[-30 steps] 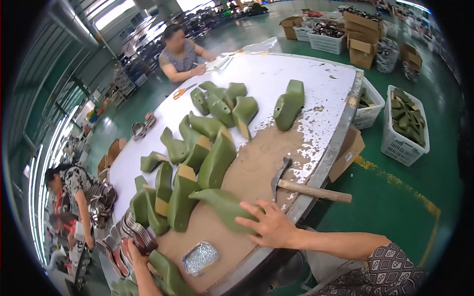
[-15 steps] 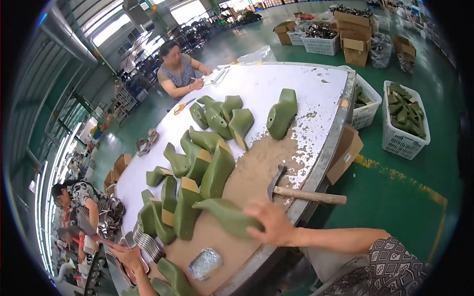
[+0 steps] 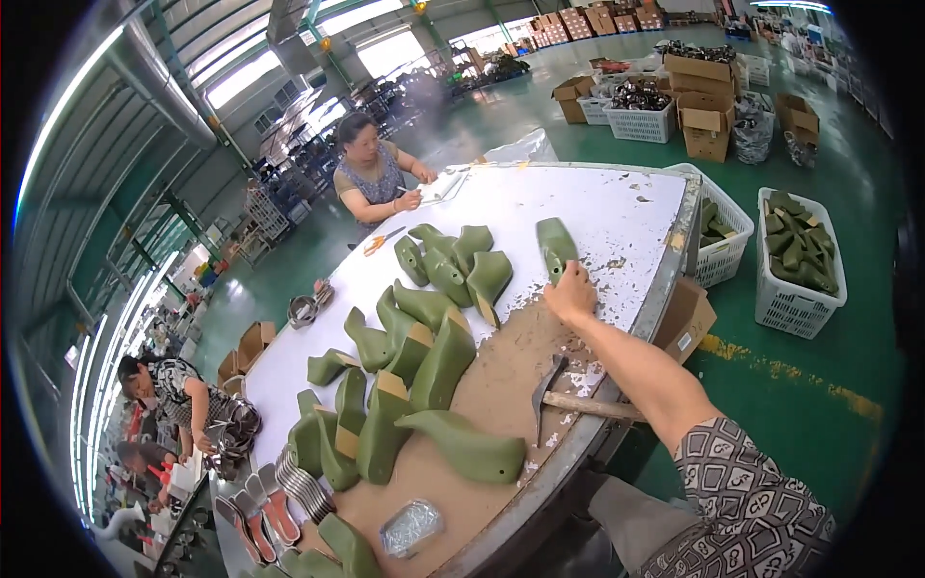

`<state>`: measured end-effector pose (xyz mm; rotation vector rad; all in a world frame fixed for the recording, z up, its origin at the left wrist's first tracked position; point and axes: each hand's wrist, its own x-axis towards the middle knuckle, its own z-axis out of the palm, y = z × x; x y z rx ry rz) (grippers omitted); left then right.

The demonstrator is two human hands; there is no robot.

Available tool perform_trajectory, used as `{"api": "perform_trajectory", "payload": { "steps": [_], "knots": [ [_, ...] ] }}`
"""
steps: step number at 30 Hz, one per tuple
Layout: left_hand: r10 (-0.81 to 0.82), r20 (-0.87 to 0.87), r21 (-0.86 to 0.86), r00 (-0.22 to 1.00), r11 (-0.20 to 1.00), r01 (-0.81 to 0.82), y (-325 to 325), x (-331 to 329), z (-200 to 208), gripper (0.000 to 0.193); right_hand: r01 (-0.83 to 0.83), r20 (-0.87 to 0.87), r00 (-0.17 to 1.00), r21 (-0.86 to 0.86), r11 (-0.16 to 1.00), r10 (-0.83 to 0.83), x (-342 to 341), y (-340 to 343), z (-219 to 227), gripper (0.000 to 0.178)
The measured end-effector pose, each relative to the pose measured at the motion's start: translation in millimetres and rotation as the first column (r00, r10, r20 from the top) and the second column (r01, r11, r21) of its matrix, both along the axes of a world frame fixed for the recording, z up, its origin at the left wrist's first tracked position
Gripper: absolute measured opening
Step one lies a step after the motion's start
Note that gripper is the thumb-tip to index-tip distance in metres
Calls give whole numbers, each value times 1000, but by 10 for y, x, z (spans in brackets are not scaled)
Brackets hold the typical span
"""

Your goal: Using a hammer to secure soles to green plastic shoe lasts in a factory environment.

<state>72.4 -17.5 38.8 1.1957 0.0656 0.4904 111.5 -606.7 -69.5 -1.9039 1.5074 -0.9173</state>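
Observation:
My right hand (image 3: 571,292) reaches across the table with its fingers closed round the near end of a green shoe last (image 3: 555,243). My left hand is out of sight. Another shoe last (image 3: 467,445) lies on its side near the front edge, apart from several more lasts (image 3: 438,361) grouped on the table's middle, some with tan patches. Under my right forearm lies a hammer (image 3: 588,405), its wooden handle crossing the edge. A clear, crinkled plastic packet (image 3: 411,528) rests on the worn brown part of the table (image 3: 472,525).
Shoe-shaped pieces with reddish insides (image 3: 279,515) and stacked curved metal-coloured strips (image 3: 306,486) lie at the left edge. Orange-handled scissors (image 3: 383,241) lie near a person writing (image 3: 371,183) across the table. Crates of lasts (image 3: 800,308) stand right. Another person (image 3: 173,385) works left.
My right hand has let go of the near shoe last and moved away to the far one, which has turned. My left hand has left the view. The whole view has shifted.

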Motion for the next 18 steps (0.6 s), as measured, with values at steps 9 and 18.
{"api": "perform_trajectory", "payload": {
  "steps": [9, 18],
  "knots": [
    [-453, -153, 13, 878, 888, 460, -79, -561, -438, 48, -295, 58, 953, -42, 955, 297, -500, -48, 45, 55],
    [-557, -239, -203, 795, 830, 520, -613, -840, -755, 48, -858, 954, 187, 42, 513, 234, -1221, 1403, 220, 41]
  ]
}}
